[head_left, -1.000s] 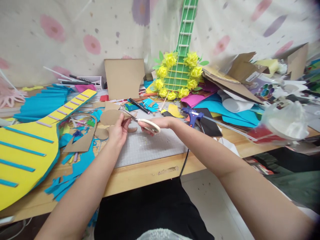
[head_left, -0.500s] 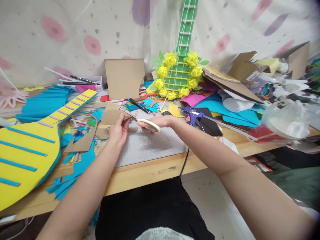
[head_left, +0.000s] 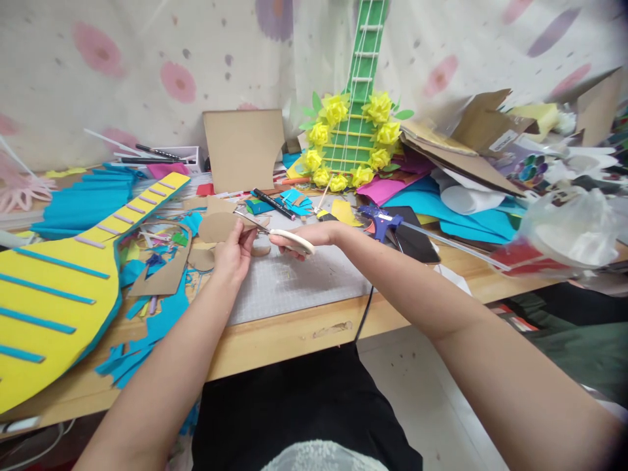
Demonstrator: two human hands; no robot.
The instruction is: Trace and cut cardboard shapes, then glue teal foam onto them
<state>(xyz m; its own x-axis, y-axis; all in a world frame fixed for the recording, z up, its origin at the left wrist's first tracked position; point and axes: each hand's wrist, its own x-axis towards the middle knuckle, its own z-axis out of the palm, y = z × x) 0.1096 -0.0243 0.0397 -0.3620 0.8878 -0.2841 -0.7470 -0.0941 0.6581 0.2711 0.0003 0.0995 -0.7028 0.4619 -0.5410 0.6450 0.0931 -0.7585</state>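
Observation:
My right hand (head_left: 305,237) is closed round the white handles of a pair of scissors (head_left: 294,242), whose metal blades point left. Between thumb and fingers, my left hand (head_left: 234,254) pinches a piece of brown cardboard (head_left: 216,227) with a rounded left end. The blades lie along the cardboard's right part, close to my left fingertips; how far they are parted is hard to make out. Beneath both hands is a grey cutting mat (head_left: 294,288) with a small curved cardboard scrap on it.
A yellow paper guitar (head_left: 53,281) lies at left beside blue paper scraps (head_left: 161,327). Behind stand a cardboard sheet (head_left: 244,147) and a green guitar (head_left: 352,140) with yellow flowers. On the right are a blue glue gun (head_left: 381,222), coloured paper (head_left: 451,209) and a plastic-wrapped tub (head_left: 554,229).
The camera view has shifted slightly. Both hands keep their grips on the cardboard and scissors, in almost the same place; the blades look a little further apart.

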